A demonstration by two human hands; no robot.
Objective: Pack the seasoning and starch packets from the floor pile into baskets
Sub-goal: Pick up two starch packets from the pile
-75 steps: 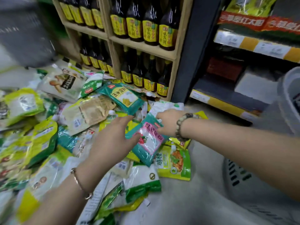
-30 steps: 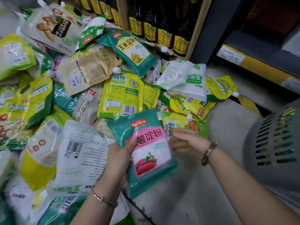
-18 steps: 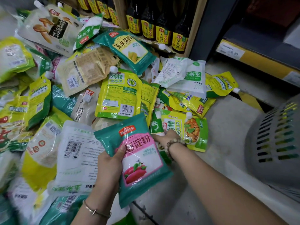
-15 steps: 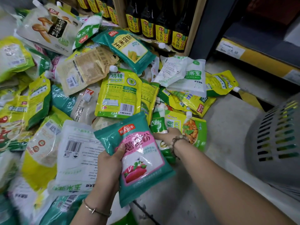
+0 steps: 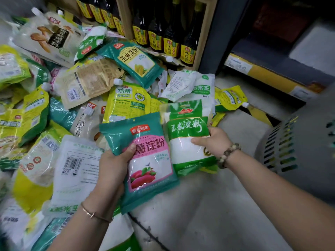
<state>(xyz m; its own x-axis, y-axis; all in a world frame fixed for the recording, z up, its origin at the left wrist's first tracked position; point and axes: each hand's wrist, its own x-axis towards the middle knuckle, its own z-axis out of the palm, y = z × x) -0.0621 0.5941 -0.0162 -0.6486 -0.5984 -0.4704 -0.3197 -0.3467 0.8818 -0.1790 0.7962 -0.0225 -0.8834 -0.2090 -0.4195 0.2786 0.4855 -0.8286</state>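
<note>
Left hand (image 5: 112, 165) gripping teal packet (image 5: 145, 160), right hand (image 5: 212, 142) gripping green packet (image 5: 188, 138); slick film risking slipping before reaching basket (image 5: 297, 147).

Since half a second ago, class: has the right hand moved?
Yes: the right hand has shifted right, toward the basket, now gripping a green packet.

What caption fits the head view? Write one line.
Left hand holds a teal packet, right hand a green packet, near a grey basket.
</note>
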